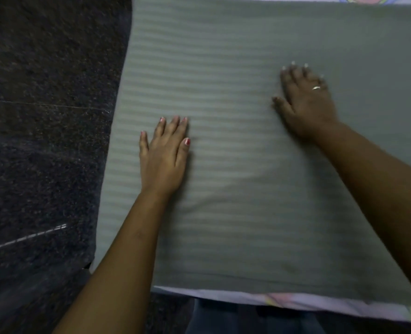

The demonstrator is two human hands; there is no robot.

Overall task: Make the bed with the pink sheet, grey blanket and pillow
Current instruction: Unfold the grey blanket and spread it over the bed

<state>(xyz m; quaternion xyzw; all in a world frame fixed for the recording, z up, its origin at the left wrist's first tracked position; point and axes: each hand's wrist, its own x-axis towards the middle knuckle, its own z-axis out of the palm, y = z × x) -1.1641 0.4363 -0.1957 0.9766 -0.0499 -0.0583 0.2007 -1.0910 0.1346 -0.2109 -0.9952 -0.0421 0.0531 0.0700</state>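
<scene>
Grey blanket point(248, 189): laid flat, filling the view from 9 o'clock round to 3 o'clock, faint stripes running across, a shallow crease near centre. Pink sheet point(223, 295): underneath, showing only as a pale strip along the near edge at 6 o'clock and a sliver with a coloured print at 1 o'clock. Pillow: not in view. Dark speckled floor point(43, 141) at 9 o'clock, alongside the blanket's left edge.

Left hand point(163, 153): at 9 o'clock of centre, palm down on the blanket, fingers straight and close together, gripping nothing. Right hand point(305, 100): at 2 o'clock, likewise flat on the blanket, fingers spread, ring point(316, 88) on one finger, gripping nothing; slightly blurred. Hands well apart.

Judged step: smoothing the blanket over the sheet. Blanket placed; pillow outstanding.

Handling assessment: soft, limp, light cloth; no stiffness, no fragility. Likely to ridge and drag under a sliding palm rather than move as one piece, and to pull the sheet beneath along if pressed hard. Best smoothed with flat palms, outward from centre toward 9 and 3 o'clock. For any shift of the whole piece, better taken by pinching hem or corners, near edge at 6 o'clock or left edge at 9 o'clock, not mid-panel. Risk: left edge next to the drop toward the floor, probably prone to sliding off if tugged that way.
</scene>
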